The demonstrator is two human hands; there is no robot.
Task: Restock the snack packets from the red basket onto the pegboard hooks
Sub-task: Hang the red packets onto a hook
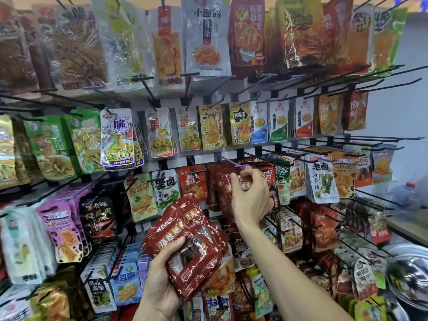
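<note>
Your left hand (pixel 162 281) grips a stack of glossy dark-red foil snack packets (pixel 190 246) with yellow label bands and a clear window, at 6 o'clock. Your right hand (pixel 251 195) pinches the top of one matching red packet (pixel 228 181) at the tip of a grey metal peg hook (pixel 228 161), 12 o'clock from the stack. Pegboard (pixel 236 90) behind, crowded with packets.

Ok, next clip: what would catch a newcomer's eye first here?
Most striking is the stack of dark red packets gripped in the left hand at lower centre. Just above, the right hand pinches another red packet at a hook. All round them, the pegboard wall is crowded with hanging snack packets.
</note>
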